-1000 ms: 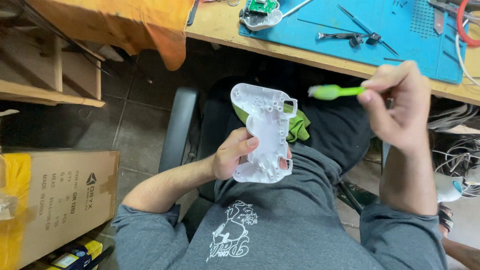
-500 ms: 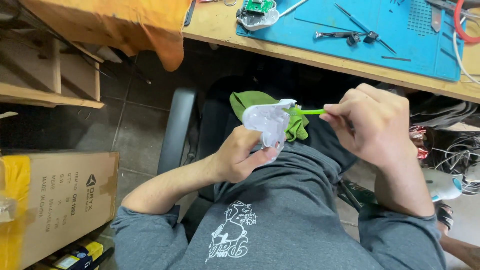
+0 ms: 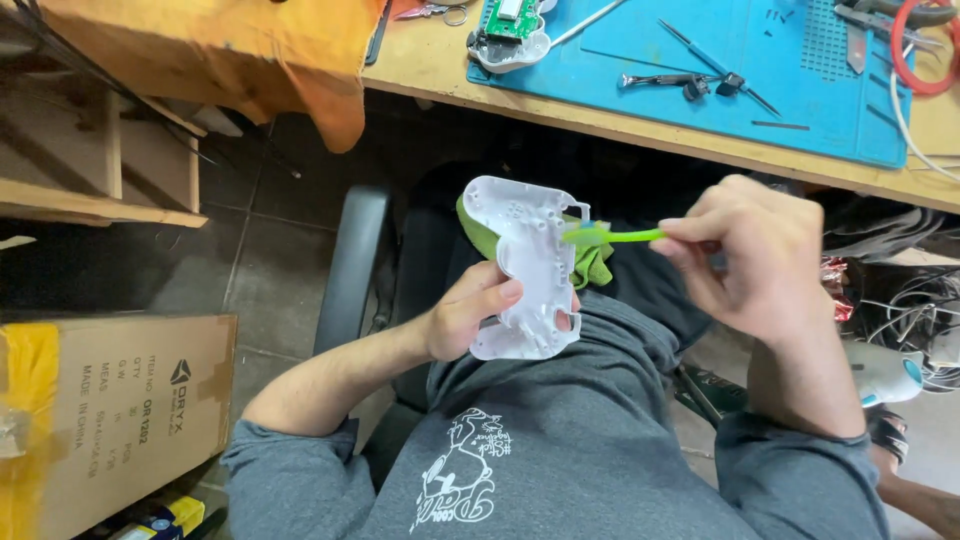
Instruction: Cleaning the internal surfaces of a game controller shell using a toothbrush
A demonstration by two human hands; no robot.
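1. A white plastic shell (image 3: 527, 265), shaped like the half-casing of a game controller, is standing nearly upright over the person's lap, its hollow inner side with small posts and holes facing up toward the camera.
2. A green brush (image 3: 612, 236), thin-handled like a toothbrush, is lying almost level with its head touching the shell's right edge.
3. A green cloth (image 3: 592, 262) is peeking out behind the shell, bunched on the lap.
4. A wooden bench (image 3: 440, 62) is running across the top, and a blue mat (image 3: 790, 90) is lying on it, with small metal tools (image 3: 690, 82) scattered across it and a white part holding a green circuit board (image 3: 510, 25) sitting at its left end.
5. An orange cloth (image 3: 240, 50) is hanging off the bench's left end, above a dark tiled floor (image 3: 270, 240).
6. A cardboard box (image 3: 110, 420) is sitting at the lower left, and tangled cables (image 3: 920, 320) are lying at the far right.
7. The person is sitting in a black chair (image 3: 350, 270), wearing a grey sweatshirt.
8. The left hand (image 3: 465, 320) is gripping the shell's lower part, thumb pressing across its face, the other fingers curling behind.
9. The right hand (image 3: 755, 255) is pinching the brush handle, fingers bunched tightly together.
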